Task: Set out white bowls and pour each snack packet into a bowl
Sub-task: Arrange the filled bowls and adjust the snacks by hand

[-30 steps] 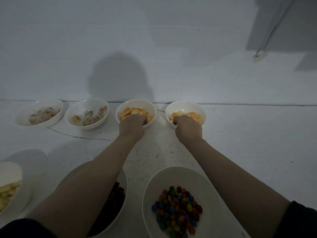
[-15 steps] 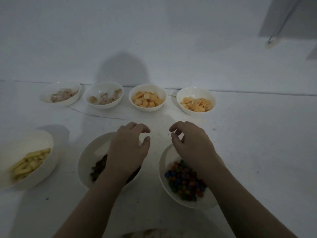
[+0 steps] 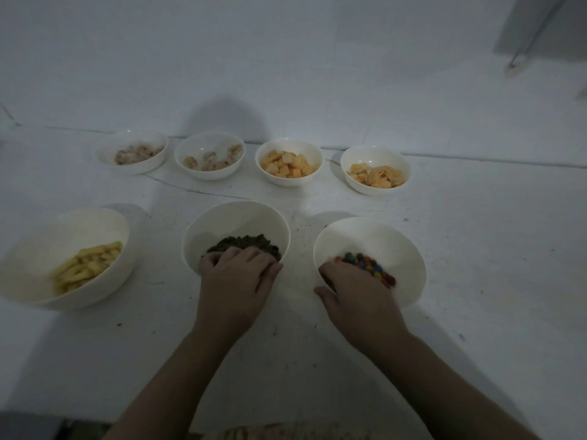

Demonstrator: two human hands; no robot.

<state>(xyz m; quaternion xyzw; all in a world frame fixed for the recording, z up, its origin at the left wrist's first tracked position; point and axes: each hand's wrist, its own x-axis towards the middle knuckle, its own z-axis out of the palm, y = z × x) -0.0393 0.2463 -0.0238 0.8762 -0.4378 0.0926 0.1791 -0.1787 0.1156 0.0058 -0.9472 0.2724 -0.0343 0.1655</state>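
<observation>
Already seven white bowls are set out and filled, so the pouring step is judged all but done and a tidying or arranging step seems to be in hand. At the near left the bowl of yellow sticks [image 3: 63,258] is left untouched. Next to it, the near rim of the bowl of dark pieces [image 3: 236,236] is gripped by the left hand [image 3: 236,281], its fingers curled over the edge. Further right, the near rim of the bowl of coloured candies [image 3: 370,258] is held by the right hand [image 3: 359,293], with the thumb outside the wall and the fingers reaching in toward the candies. Along the back, four smaller bowls are lined up: two of pale pieces [image 3: 133,152] [image 3: 209,155], one of orange cubes [image 3: 289,161] and one of orange crisps [image 3: 375,169]. No snack packet is seen on the surface. The next move is judged to call for both near bowls being slid or lifted level, with even pressure, so that nothing is tipped out. The white surface [image 3: 476,265] is marked by dark specks and a thin crack near the back row; a plain white wall [image 3: 286,58] is met behind it, under dim light.
</observation>
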